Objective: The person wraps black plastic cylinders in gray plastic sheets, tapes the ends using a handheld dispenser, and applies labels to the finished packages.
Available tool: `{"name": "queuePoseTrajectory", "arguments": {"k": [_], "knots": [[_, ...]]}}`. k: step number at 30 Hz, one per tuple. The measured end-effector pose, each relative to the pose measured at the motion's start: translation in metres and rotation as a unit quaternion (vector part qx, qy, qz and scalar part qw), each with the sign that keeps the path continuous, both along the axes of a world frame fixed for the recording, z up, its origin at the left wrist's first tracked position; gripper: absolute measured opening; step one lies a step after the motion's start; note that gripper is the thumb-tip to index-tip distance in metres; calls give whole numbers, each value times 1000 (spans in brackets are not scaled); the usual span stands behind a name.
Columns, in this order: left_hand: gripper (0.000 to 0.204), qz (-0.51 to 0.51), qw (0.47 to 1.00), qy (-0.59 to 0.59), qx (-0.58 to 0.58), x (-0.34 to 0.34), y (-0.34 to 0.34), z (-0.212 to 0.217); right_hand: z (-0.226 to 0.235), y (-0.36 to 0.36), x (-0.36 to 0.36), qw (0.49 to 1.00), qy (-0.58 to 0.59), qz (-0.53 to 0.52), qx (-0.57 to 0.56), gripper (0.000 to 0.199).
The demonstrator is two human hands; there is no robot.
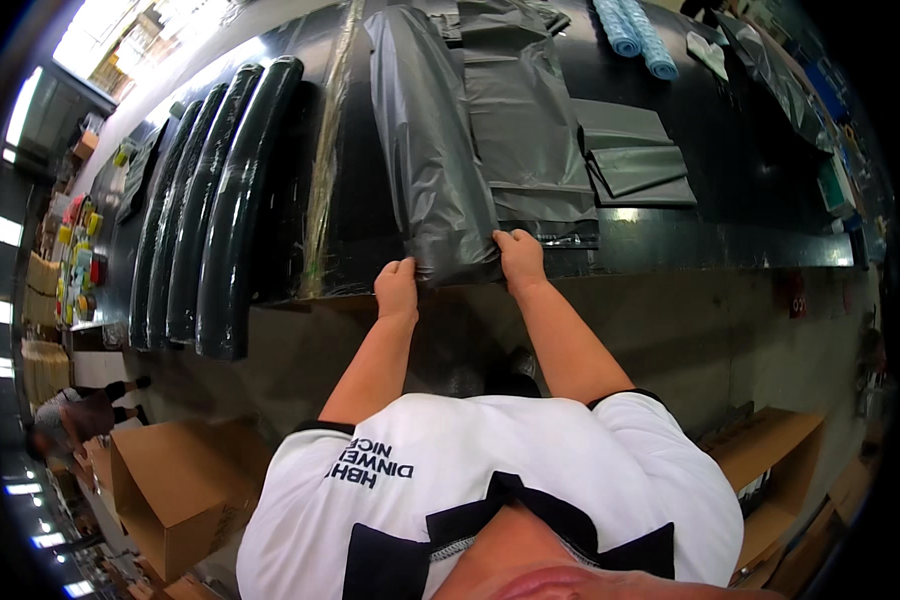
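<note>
A long grey plastic bag (425, 130) lies lengthwise on the dark table, its near end at the front edge. It looks filled out by something long, which the plastic hides. My left hand (397, 290) pinches the left corner of that near end, fingers closed. At the right corner my right hand (519, 260) grips the plastic, also closed. Just right of the bag lies a flat stack of grey bags (530, 120). Beyond it rests a folded grey bag (638, 160).
Several black wrapped rolls (232, 200) lie on the table (750, 235) at left, beside a strip of yellowish tape (328, 160). Light blue rolls (635, 35) sit at the far right. Cardboard boxes (185, 480) stand on the floor both sides. A person (75, 425) is at far left.
</note>
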State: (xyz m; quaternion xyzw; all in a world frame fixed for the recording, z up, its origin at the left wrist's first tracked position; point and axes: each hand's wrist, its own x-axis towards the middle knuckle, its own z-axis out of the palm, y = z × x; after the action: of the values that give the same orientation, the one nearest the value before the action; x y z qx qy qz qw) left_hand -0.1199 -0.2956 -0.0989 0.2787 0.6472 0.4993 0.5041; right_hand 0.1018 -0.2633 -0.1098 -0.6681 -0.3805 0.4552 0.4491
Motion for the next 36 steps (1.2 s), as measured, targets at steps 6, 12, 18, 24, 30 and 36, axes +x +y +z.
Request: {"name": "queuePoseTrajectory", "arguments": {"k": [6, 12, 18, 24, 30, 36], "knots": [[43, -10, 944, 291, 153, -7, 6, -12, 60, -5, -7, 920, -339, 106, 168, 44], [62, -96, 995, -20, 22, 7, 21, -2, 92, 27, -62, 987, -1, 154, 33, 84], [49, -90, 986, 111, 88, -85, -3, 96, 111, 15, -153, 972, 47, 173, 150, 82], [51, -26, 995, 80, 62, -144, -18, 67, 91, 24, -217, 956, -90, 259, 106, 91], [87, -44, 769, 637, 12, -244, -27, 129, 82, 45, -242, 928, -152, 339, -6, 119], [127, -141, 655, 675, -308, -302, -53, 142, 89, 55, -234, 935, -125, 324, -72, 129]]}}
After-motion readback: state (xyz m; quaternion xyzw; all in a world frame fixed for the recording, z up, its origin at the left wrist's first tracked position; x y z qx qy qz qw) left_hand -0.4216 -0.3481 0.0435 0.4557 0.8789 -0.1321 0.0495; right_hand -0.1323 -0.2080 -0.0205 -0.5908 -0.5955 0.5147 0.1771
